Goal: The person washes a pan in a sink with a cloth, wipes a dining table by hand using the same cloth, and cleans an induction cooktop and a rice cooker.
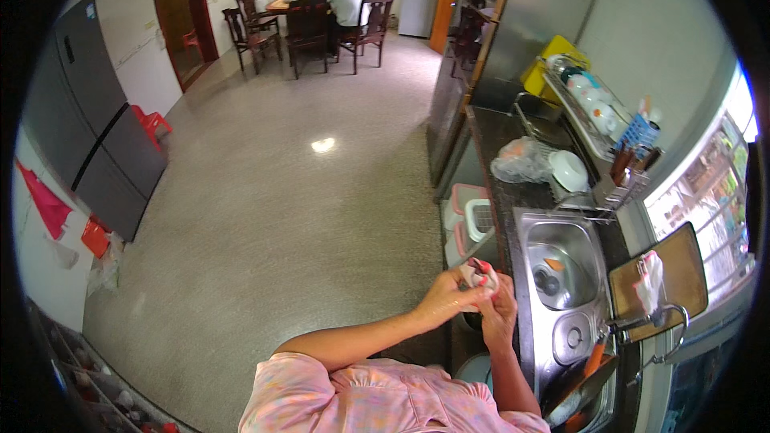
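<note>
Both hands are together in front of the counter, beside the steel sink (526, 252). Between them is a bunched white-and-red cloth (480, 276). My left hand (448, 299) grips it from the left, with the thumb laid across its lower edge. My right hand (500, 316) holds its right side, with several fingers hidden by the cloth and the other hand. Inside the sink bowl, close to my right hand, an orange piece (554, 264) lies near the dark drain strainer (546, 282). What the orange piece is, I cannot tell.
A wok (586, 382) rests in the second basin, by a curved faucet (683, 319). A cutting board (674, 276) leans at the window. Farther along the counter are a white bowl (568, 171), a knife holder (616, 186) and a dish rack (577, 108). A person (349, 3) sits at the far table.
</note>
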Motion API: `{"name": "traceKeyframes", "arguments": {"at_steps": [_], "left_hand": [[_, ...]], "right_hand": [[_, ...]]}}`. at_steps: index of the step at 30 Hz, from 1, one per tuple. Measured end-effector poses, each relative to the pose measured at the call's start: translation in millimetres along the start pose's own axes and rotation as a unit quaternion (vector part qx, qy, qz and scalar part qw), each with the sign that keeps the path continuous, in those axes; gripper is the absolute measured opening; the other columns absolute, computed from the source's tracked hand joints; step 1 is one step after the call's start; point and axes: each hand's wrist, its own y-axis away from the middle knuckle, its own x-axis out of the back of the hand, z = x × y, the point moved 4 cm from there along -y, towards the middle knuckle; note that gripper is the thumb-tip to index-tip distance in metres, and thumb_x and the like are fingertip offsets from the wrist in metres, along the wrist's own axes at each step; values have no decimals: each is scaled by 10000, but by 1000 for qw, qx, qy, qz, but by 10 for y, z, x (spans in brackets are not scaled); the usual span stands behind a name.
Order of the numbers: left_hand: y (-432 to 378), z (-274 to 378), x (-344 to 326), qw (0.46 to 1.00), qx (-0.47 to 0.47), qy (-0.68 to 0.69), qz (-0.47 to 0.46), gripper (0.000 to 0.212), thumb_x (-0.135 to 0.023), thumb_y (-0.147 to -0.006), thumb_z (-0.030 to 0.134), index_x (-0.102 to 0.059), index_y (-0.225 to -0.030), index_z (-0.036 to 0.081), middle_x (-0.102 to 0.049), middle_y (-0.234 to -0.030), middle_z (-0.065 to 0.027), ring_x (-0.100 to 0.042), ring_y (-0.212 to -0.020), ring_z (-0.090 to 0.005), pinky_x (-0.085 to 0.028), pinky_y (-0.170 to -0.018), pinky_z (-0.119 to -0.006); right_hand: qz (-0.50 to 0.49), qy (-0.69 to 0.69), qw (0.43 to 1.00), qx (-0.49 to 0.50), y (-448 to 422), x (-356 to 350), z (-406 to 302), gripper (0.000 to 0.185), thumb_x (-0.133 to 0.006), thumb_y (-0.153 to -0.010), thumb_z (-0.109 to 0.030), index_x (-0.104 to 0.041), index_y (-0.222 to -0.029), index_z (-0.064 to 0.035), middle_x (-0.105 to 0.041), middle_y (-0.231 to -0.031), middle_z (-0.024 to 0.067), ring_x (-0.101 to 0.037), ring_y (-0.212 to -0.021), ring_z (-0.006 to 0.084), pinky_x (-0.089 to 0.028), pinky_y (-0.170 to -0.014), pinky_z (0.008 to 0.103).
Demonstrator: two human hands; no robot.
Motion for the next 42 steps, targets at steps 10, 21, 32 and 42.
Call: {"name": "traceKeyframes", "arguments": {"at_steps": [10,21,32,42], "left_hand": [[94,356,1580,970,-20,-1,241,163,-634,-756,174,-554,-812,44,-546,-739,6,-487,-667,-66,-416,-596,-228],[-783,1059,3174,929,-77,65,357,190,-526,-765,134,-475,-586,95,-438,-552,45,-363,-518,-46,-285,-470,-214],[-882,2187,5067,834,-88,-178,515,269,-500,-844,253,-535,-658,61,-438,-594,63,-347,-537,-40,-291,-461,-210],[-1494,2676,7187,617,-69,-623,477,319,-547,-822,316,-578,-856,0,-585,-709,-99,-566,-608,-207,-455,-550,-302]], "right_hand": [[-177,-80,979,-65,-816,-1400,709,184,-560,-783,-55,-567,-959,-3,-549,-863,31,-516,-790,121,-391,-748,233],[-175,-358,880,-259,-2287,-2702,1495,144,-532,-780,-48,-575,-909,1,-593,-842,31,-539,-771,106,-406,-699,230],[-397,-252,833,-290,-3353,-4812,1892,174,-539,-741,-31,-559,-913,-14,-579,-831,22,-542,-735,95,-443,-650,244],[-358,-429,687,-464,-4368,-6490,2164,290,-512,-844,-253,-519,-1050,-49,-584,-910,26,-568,-801,137,-462,-708,286]]}}
